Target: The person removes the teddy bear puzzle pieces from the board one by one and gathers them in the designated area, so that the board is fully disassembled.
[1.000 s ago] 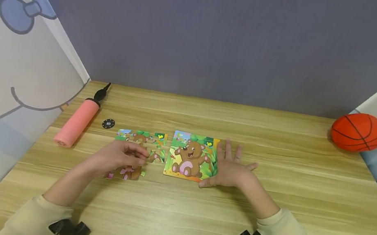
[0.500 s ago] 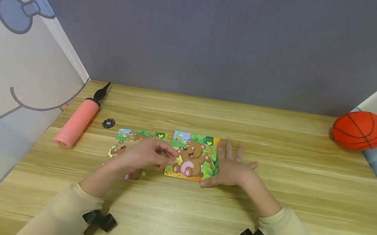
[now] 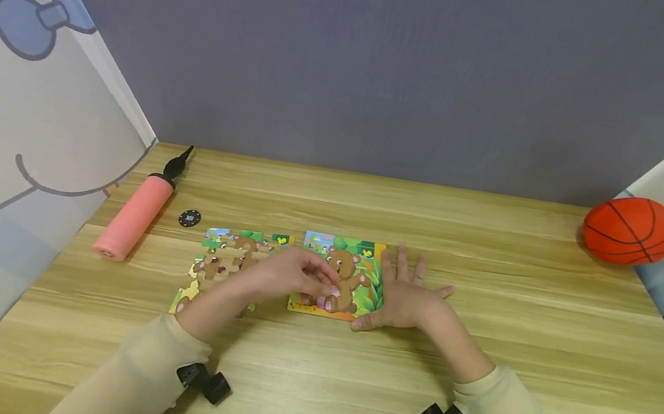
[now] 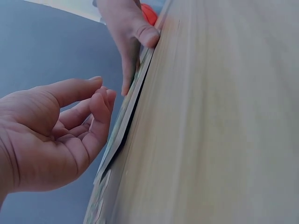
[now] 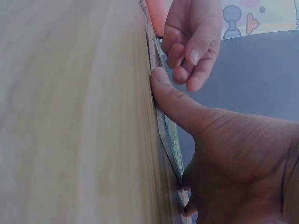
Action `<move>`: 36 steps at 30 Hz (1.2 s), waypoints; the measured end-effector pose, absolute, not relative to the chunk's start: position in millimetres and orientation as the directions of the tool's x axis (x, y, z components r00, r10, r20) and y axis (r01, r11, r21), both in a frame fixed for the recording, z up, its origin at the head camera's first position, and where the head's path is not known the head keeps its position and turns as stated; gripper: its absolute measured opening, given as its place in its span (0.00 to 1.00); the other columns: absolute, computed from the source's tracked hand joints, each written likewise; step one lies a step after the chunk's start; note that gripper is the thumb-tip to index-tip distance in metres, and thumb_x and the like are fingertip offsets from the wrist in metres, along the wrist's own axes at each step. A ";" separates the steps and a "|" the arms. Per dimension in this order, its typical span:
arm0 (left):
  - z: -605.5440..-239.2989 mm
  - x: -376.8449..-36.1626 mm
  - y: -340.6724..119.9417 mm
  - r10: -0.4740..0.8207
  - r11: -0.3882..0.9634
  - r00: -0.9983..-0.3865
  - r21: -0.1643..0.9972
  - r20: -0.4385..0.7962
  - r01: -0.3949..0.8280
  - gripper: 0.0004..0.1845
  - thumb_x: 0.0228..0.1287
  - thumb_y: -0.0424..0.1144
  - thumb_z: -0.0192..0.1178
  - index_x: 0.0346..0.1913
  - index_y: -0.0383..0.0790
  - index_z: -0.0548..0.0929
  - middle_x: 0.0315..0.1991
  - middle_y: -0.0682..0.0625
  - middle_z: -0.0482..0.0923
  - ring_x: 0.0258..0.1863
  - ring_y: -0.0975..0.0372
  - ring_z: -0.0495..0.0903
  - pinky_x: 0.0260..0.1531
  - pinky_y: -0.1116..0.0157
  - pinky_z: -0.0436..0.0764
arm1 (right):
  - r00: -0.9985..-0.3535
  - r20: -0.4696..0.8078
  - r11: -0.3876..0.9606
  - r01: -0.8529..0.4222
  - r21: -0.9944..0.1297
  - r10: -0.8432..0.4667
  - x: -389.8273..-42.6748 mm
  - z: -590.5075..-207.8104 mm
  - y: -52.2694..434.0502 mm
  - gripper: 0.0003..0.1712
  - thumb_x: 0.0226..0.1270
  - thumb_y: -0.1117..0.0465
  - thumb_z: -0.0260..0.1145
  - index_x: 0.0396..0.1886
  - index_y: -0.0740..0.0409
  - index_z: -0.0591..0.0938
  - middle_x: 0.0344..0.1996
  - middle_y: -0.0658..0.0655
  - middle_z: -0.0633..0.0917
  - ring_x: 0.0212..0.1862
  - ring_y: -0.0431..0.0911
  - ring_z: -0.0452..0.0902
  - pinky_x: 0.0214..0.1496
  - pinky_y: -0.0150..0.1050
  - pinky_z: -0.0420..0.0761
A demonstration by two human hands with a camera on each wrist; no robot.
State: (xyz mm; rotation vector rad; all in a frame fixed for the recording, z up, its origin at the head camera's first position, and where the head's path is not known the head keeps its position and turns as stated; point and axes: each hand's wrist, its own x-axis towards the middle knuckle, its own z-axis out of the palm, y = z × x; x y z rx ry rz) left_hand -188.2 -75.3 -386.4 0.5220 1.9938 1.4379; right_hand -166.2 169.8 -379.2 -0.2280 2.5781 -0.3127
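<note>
In the head view, a square bear picture puzzle (image 3: 363,303) lies on the table. My left hand (image 3: 294,274) is held above its left half, hiding part of the bear. The left wrist view shows that hand (image 4: 56,130) with fingers loosely bent and thumb tip near the fingertips; nothing is visible between them. Spread fingers of my right hand (image 3: 408,300) lie along the puzzle's right edge. The right wrist view shows its thumb (image 5: 173,95) against the near edge. Left of the puzzle lie loose jigsaw pieces (image 3: 210,266), laid out with gaps, partly covered by my left forearm.
A pink hand pump (image 3: 135,218) with a black nozzle lies at the left, beside a small black round chip (image 3: 189,218). An orange ball (image 3: 630,230) with black lines sits at the back right. A grey wall (image 3: 395,64) borders the table's (image 3: 468,222) far edge.
My left hand has moved right, from over the loose pieces to above the bear picture, uncovering some pieces. My right hand has stayed at the picture's right edge.
</note>
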 end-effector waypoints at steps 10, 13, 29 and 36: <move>-391.7 -190.0 -57.0 0.656 0.308 -0.713 0.950 -0.247 -0.045 0.14 0.66 0.33 0.66 0.53 0.34 0.86 0.36 0.43 0.85 0.25 0.60 0.81 0.21 0.68 0.73 | -0.847 -0.483 0.958 -0.096 -0.271 -0.222 -165.2 -377.8 170.1 0.85 0.44 0.23 0.73 0.81 0.59 0.32 0.77 0.66 0.25 0.74 0.72 0.16 0.48 0.90 0.32; -393.3 -190.0 -50.9 0.662 0.299 -0.708 0.953 -0.248 -0.054 0.15 0.66 0.32 0.66 0.55 0.35 0.85 0.37 0.44 0.85 0.23 0.61 0.79 0.18 0.69 0.68 | -0.847 -0.485 0.957 -0.089 -0.274 -0.218 -164.8 -377.6 169.9 0.85 0.44 0.23 0.74 0.81 0.59 0.31 0.77 0.65 0.25 0.74 0.71 0.16 0.48 0.90 0.32; -392.0 -191.4 -33.7 0.699 0.292 -0.672 0.955 -0.244 -0.043 0.24 0.61 0.21 0.63 0.62 0.24 0.78 0.17 0.45 0.75 0.12 0.62 0.65 0.16 0.69 0.64 | -0.851 -0.478 0.961 -0.100 -0.258 -0.217 -164.8 -377.4 169.0 0.84 0.44 0.23 0.73 0.81 0.59 0.33 0.78 0.66 0.26 0.74 0.72 0.17 0.49 0.90 0.34; -393.4 -192.2 -34.0 0.658 0.300 -0.702 0.950 -0.273 -0.088 0.22 0.62 0.24 0.65 0.60 0.29 0.81 0.26 0.47 0.78 0.13 0.64 0.68 0.16 0.70 0.67 | -0.851 -0.480 0.961 -0.095 -0.261 -0.214 -165.1 -378.1 168.7 0.84 0.45 0.23 0.73 0.81 0.59 0.32 0.78 0.66 0.26 0.74 0.72 0.16 0.48 0.90 0.33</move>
